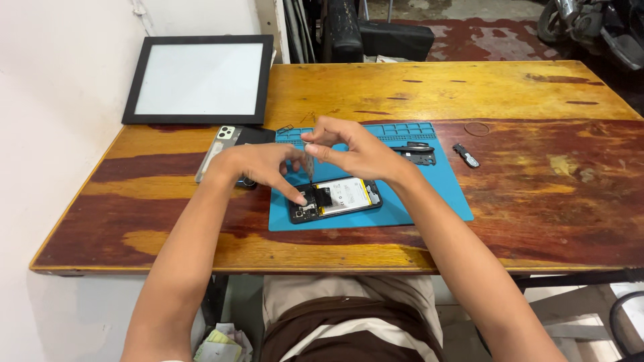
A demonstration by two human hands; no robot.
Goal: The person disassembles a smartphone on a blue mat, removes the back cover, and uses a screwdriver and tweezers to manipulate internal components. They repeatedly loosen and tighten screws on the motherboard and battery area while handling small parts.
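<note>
Phone [335, 199], back cover off and battery showing, lies at the near edge of the blue mat [429, 194]. The left hand [258, 167] presses one fingertip on its left end, other fingers loose. Just above, the right hand [352, 151] pinches a thin tool [309, 164] upright over the board; this looks like screw work, calling for a steady vertical tip. Farther off lie small parts [419, 154], another phone [221, 144] and a framed panel [199, 79].

Wooden table [469, 94] bears blue mat [443, 194]; framed panel [199, 79]; phone cover [218, 151].
</note>
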